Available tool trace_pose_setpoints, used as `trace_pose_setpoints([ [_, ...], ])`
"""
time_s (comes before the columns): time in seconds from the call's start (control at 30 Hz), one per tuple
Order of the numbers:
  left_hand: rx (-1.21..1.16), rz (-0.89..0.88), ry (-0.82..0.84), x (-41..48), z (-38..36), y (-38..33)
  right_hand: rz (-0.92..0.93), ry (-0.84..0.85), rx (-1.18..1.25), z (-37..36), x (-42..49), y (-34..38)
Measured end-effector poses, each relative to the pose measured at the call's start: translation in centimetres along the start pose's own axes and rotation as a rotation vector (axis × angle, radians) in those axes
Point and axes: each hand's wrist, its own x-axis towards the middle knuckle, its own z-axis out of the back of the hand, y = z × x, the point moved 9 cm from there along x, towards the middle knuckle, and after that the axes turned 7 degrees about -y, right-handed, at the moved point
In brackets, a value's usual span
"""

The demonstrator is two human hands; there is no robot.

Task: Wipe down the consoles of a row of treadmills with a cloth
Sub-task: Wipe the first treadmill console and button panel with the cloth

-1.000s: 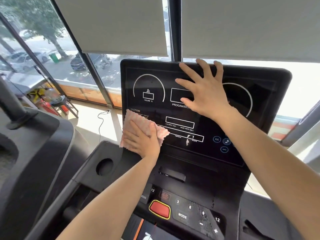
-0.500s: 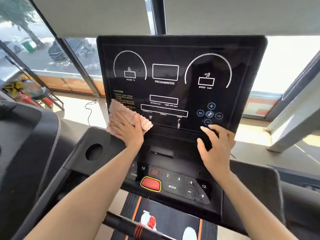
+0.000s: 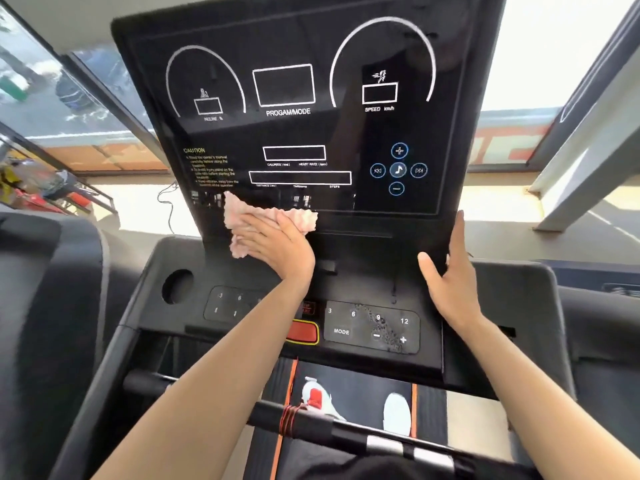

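Observation:
A black treadmill console (image 3: 298,133) with white dial outlines and blue music buttons fills the upper middle of the head view. My left hand (image 3: 277,244) presses a pink cloth (image 3: 242,220) flat against the console's bottom edge, left of centre, fingers straight. My right hand (image 3: 450,275) holds the console's lower right corner, with the thumb on the front face and the fingers along the side edge. Below lies the button panel (image 3: 372,329), marked with numbers and MODE and speckled with droplets or dirt.
A red stop button (image 3: 304,332) shows beside my left forearm. A round cup hole (image 3: 177,285) sits at the left of the tray. A handlebar (image 3: 346,429) crosses below, over the belt and my shoes. Another treadmill (image 3: 38,306) stands at left, windows behind.
My left hand slid the cloth rightward along the console's bottom edge. My right hand dropped from the top of the screen to the lower right corner. The camera moved closer and tilted down.

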Motion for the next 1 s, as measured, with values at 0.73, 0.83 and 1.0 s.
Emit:
trace_pose_setpoints([
  [0.73,-0.181,-0.208,0.468,-18.5,-6.6,-6.8,-0.073,0.058,0.072,4.5,-2.0,-1.6],
  [0.83,-0.149,-0.308,0.519,-20.8,-7.0,-7.8,-0.079,0.025,0.074,5.9,-3.6,-2.4],
  [1.0,-0.010,-0.549,0.623,-23.8,-6.9,-7.6,-0.078,-0.059,0.060,7.7,-5.2,-2.9],
])
